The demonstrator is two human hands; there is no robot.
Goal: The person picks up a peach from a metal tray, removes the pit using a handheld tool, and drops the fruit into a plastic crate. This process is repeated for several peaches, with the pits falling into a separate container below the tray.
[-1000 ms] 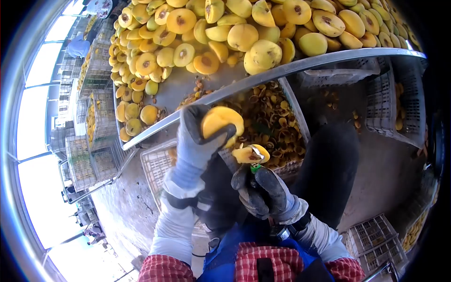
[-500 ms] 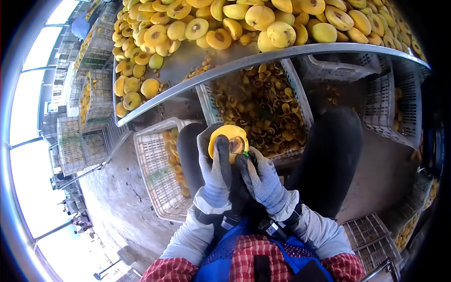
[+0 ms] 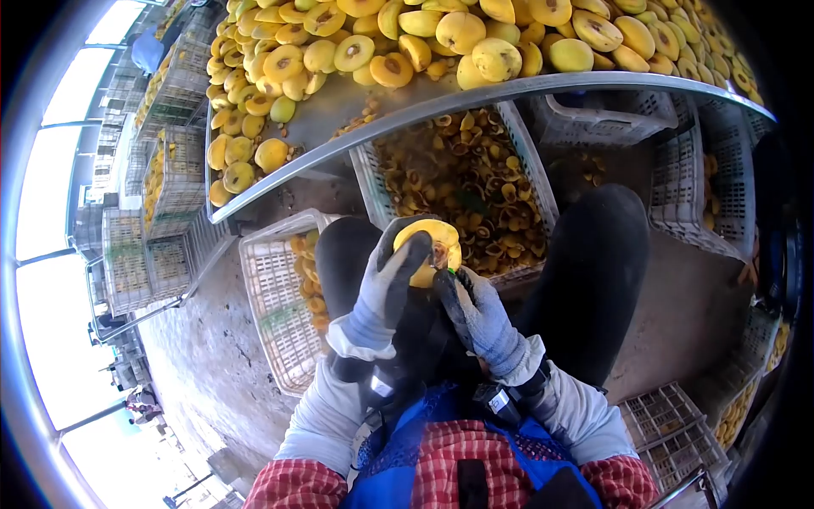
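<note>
My left hand (image 3: 383, 293), in a grey glove with dark fingers, is closed around a cut yellow peach (image 3: 438, 229) above my knees. A brown hollow shows in the fruit's cut face. Close against the peach's lower right side, my gloved right hand (image 3: 487, 327) is closed with its fingertips pinched. A small green-tipped tool (image 3: 451, 271) pokes out of that pinch; its kind is mostly hidden by the fingers. Below the table edge stands a crate (image 3: 370, 185) of yellow-brown peach scraps, just beyond my hands.
A metal table (image 3: 356, 97) carries a heap of halved peaches (image 3: 462, 32), and its raised rim crosses in front of me. A white crate (image 3: 275, 318) with fruit pieces stands at my left knee. More crates (image 3: 712, 199) are at the right, and stacked crates (image 3: 131, 254) at far left.
Both hands and the peach have shifted slightly right and up. My left hand has tilted, turning the fruit a little, and the right fingertips remain at its side.
</note>
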